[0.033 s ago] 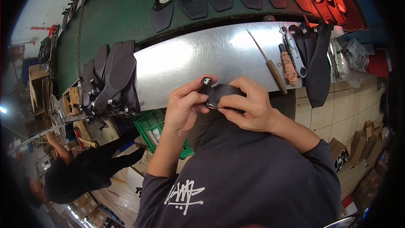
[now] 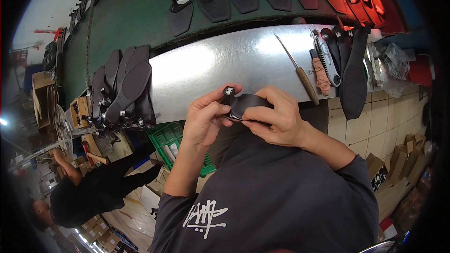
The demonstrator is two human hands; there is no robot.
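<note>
A black shoe sole (image 2: 251, 103) is held between both hands over the front edge of the metal bench top, close to my body. My left hand (image 2: 206, 115) pinches its narrow end, where a short black heel piece (image 2: 228, 92) with a white patch on its end sticks up between thumb and fingers. My right hand (image 2: 276, 115) grips the broad part, its thumb and fingers wrapped over the edge. The underside and the join behind my fingers are hidden.
Metal bench top (image 2: 197, 70) holds an awl (image 2: 304, 82), a cloth-wrapped tool (image 2: 321, 72) and a utility knife (image 2: 332, 65). Dark soles lie stacked (image 2: 126, 84) at left and hang over the right edge (image 2: 354, 82). More soles line the green conveyor belt (image 2: 136, 18). A person (image 2: 89, 192) stands lower left.
The heel end of the sole has tilted very slightly between my fingers. The person at lower left has shifted an arm a little. My grip looks the same.
</note>
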